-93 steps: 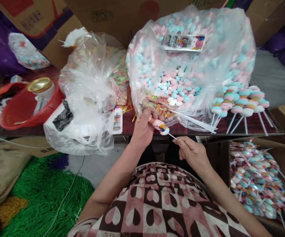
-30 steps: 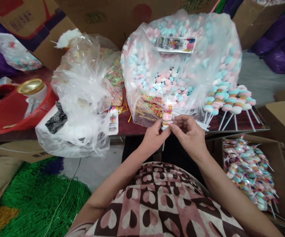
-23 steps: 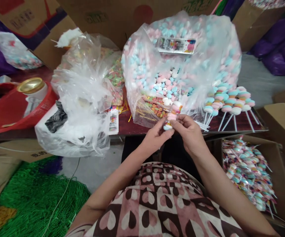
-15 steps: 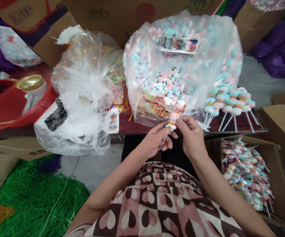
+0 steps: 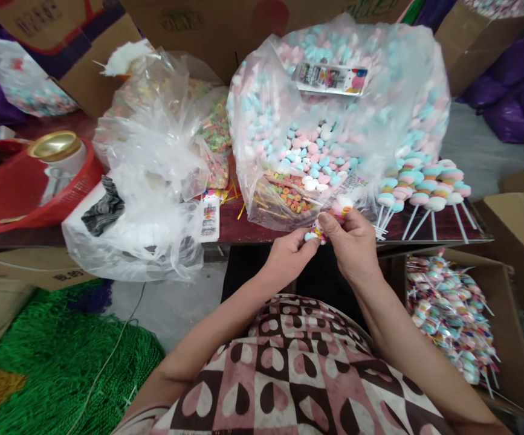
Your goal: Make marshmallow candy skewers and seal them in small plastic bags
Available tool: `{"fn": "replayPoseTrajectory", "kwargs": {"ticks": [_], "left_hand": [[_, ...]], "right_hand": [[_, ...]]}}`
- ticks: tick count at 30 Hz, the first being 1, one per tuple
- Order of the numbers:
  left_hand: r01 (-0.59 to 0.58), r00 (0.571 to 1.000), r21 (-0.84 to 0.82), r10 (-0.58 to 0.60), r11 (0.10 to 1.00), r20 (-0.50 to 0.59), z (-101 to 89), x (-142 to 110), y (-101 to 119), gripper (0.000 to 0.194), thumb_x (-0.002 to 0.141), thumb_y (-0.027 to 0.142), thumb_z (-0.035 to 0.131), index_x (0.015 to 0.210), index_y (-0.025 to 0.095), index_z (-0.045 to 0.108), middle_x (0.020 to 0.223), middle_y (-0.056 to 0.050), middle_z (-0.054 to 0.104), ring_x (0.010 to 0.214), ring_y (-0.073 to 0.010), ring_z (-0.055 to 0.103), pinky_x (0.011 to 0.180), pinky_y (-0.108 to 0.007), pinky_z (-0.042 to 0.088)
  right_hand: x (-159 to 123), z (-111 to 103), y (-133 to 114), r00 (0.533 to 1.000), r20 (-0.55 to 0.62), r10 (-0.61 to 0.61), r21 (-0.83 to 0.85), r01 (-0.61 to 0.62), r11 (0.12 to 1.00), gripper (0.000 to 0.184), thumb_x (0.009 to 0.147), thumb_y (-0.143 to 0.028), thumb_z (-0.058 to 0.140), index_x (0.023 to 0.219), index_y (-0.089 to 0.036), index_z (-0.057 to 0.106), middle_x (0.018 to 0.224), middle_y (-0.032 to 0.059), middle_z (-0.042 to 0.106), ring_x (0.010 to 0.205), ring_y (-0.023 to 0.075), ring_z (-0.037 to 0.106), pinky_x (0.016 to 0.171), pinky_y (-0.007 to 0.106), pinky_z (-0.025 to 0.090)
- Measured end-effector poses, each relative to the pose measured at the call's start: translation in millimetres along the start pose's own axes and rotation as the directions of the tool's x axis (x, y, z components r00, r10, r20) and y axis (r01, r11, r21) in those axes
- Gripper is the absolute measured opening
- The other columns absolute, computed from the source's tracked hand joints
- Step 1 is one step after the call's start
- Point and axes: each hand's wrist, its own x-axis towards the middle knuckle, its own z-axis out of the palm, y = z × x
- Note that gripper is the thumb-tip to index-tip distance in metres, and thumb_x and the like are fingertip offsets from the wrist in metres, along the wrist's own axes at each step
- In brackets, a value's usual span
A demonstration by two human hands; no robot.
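My left hand (image 5: 291, 257) and my right hand (image 5: 352, 244) meet at the table's front edge, both pinched on one marshmallow lollipop (image 5: 334, 214) in a clear wrapper. Its candy end points up and right; its stick is hidden behind my fingers. Right behind the hands lies a big clear bag (image 5: 334, 115) full of pink, blue and white marshmallow pieces, with small coloured rings at its mouth. A row of bare stacked lollipops on white sticks (image 5: 420, 187) lies on the table to the right.
A cardboard box (image 5: 506, 284) at the lower right holds several wrapped lollipops. A crumpled clear bag (image 5: 153, 175) and a red basket (image 5: 21, 193) with a gold-lidded jar (image 5: 55, 148) sit at the left. Green netting (image 5: 71, 356) covers the floor.
The left hand came off the bag's edge and both hands closed on the lollipop. In the last second the candy end tipped from upright toward the right, and the stick went out of sight.
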Motion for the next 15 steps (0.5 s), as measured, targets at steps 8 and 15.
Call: {"fn": "replayPoseTrajectory", "kwargs": {"ticks": [8, 15], "left_hand": [[0.121, 0.991, -0.232, -0.131, 0.965, -0.029, 2.6, 3.5, 2.2, 0.022, 0.082, 0.039, 0.057, 0.076, 0.018, 0.056, 0.056, 0.007, 0.038, 0.050, -0.0063, 0.032, 0.049, -0.020, 0.026], [0.226, 0.961, -0.434, -0.272, 0.872, -0.045, -3.7, 6.8, 6.9, 0.025, 0.079, 0.041, 0.062, 0.074, 0.020, 0.051, 0.050, 0.010, 0.032, 0.042, -0.0047, 0.024, 0.042, -0.019, 0.017]], "right_hand": [[-0.9, 0.2, 16.4, 1.000, 0.008, -0.001, 0.026, 0.001, 1.000, 0.028, 0.081, -0.047, 0.070, 0.087, -0.021, 0.065, 0.076, -0.0020, 0.065, 0.063, 0.0120, 0.058, 0.057, 0.025, 0.049], [-15.8, -19.1, 1.0, 0.941, 0.051, -0.333, -0.439, 0.321, 0.839, 0.019, 0.090, -0.032, 0.061, 0.106, -0.023, 0.067, 0.089, 0.0034, 0.073, 0.077, 0.0182, 0.068, 0.073, 0.034, 0.055]]}}
